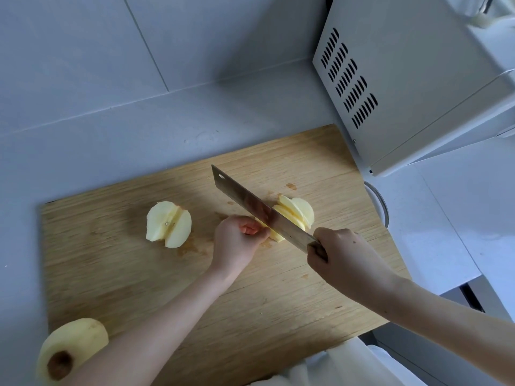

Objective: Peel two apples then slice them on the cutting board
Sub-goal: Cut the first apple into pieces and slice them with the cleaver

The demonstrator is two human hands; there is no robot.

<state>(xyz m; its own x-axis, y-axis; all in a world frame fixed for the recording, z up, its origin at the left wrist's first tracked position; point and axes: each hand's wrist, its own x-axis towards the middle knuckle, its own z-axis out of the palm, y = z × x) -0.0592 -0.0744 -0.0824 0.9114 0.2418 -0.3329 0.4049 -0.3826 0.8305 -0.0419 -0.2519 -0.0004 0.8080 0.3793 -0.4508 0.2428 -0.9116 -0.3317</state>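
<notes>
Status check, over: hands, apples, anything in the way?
Right hand grips cleaver, mid-cut. Left hand pins apple piece; slices fanned beyond blade. Split half and whole peeled apple waiting. Nothing blocking.

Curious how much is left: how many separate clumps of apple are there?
3: whole peeled apple at the board, near-left corner; split half left of centre; slices beside the knife; left hand may hide more.

The left forearm (pixel 156 324) and right forearm (pixel 446 310) are bare; a white garment (pixel 328 367) shows at bottom.
</notes>
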